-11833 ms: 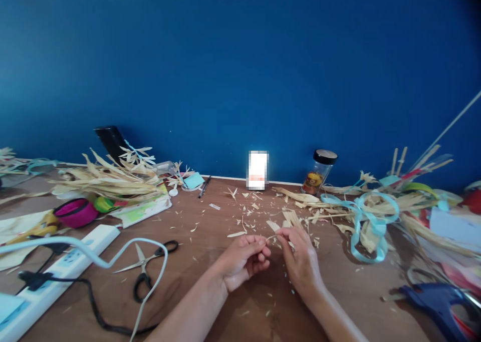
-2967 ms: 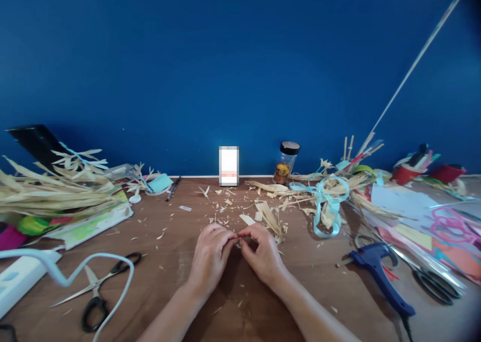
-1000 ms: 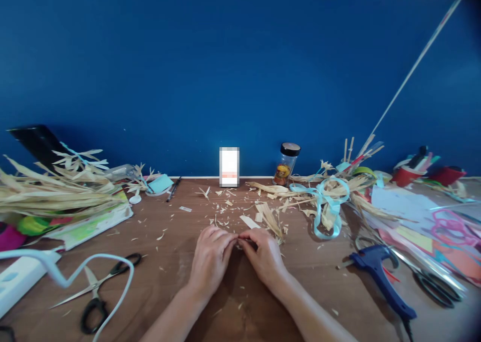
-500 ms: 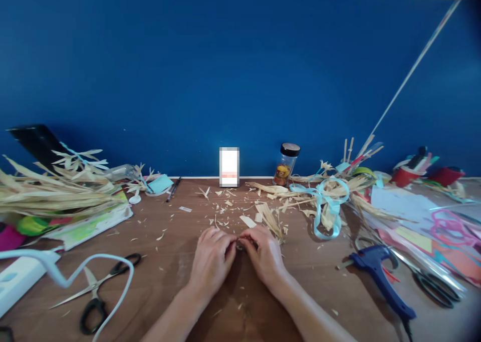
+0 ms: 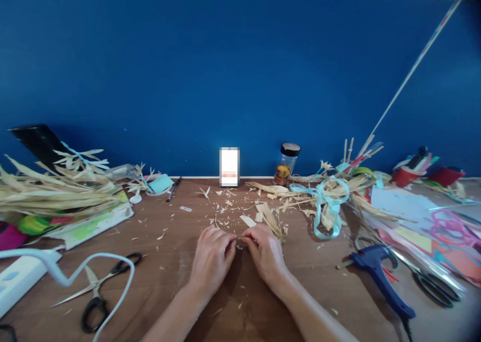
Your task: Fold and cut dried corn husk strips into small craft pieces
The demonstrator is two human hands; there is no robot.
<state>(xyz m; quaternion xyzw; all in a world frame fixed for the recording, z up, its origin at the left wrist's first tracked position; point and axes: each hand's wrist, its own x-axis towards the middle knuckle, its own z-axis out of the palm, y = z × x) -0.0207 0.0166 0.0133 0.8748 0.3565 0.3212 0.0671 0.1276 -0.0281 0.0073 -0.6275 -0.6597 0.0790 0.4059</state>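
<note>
Over the middle of the brown table (image 5: pixel 173 262), my left hand (image 5: pixel 213 254) and my right hand (image 5: pixel 264 254) face each other with pinched fingertips close together. Something thin and tiny seems to bridge the gap between them, too small to name. Just beyond my right hand lie dried husk strips (image 5: pixel 270 219) and a pale flat scrap (image 5: pixel 248 221). Small husk shavings (image 5: pixel 225 204) are scattered in front of both hands.
Open black-handled scissors (image 5: pixel 95 287) and a white power strip (image 5: pixel 28 279) lie left, below piled husks (image 5: pixel 56 192). On the right are a blue glue gun (image 5: pixel 383 274), more scissors (image 5: pixel 436 284) and light-blue ribbon (image 5: pixel 326 207). A jar (image 5: pixel 286 164) and glowing phone (image 5: pixel 229 166) stand behind.
My fingertips stay pinched close together; the right hand's fingertips have shifted very slightly. Nothing else has visibly moved on the table.
</note>
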